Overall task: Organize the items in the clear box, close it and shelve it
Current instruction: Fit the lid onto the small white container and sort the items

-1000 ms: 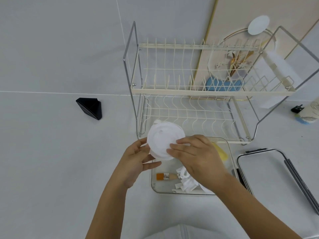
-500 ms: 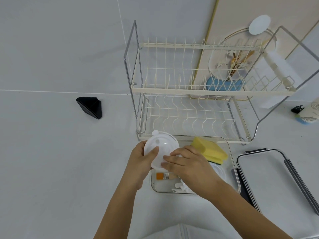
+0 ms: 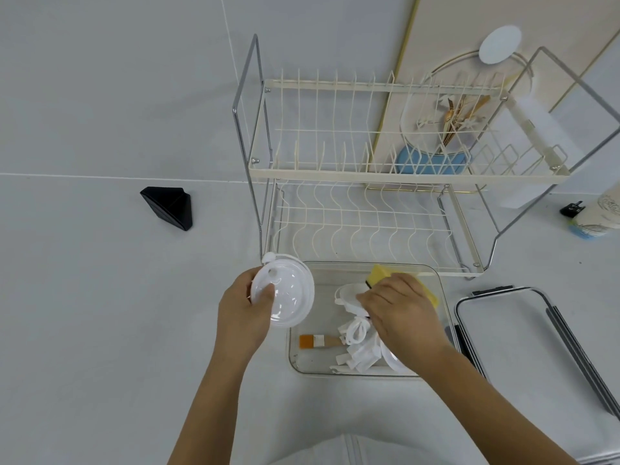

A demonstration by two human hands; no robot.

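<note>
The clear box (image 3: 302,365) sits open on the white counter in front of the rack. My left hand (image 3: 243,313) grips a round white lid (image 3: 288,297) over the box's left rim. My right hand (image 3: 399,313) reaches into the box, its fingers on another white lid (image 3: 347,292) and covering most of a yellow sponge (image 3: 382,271). A small brush with orange bristles (image 3: 318,341) and crumpled white pieces (image 3: 359,350) lie on the box floor. The box's own lid (image 3: 510,333) lies flat to the right.
A two-tier cream wire dish rack (image 3: 369,176) stands just behind the box, with a blue item (image 3: 429,161) on its upper tier. A black wedge (image 3: 169,208) lies at the left. A patterned cup (image 3: 600,216) stands at the far right.
My hands separated. My left hand carried the round lid down and left to the box's edge, while my right hand let go of it and moved right into the box.
</note>
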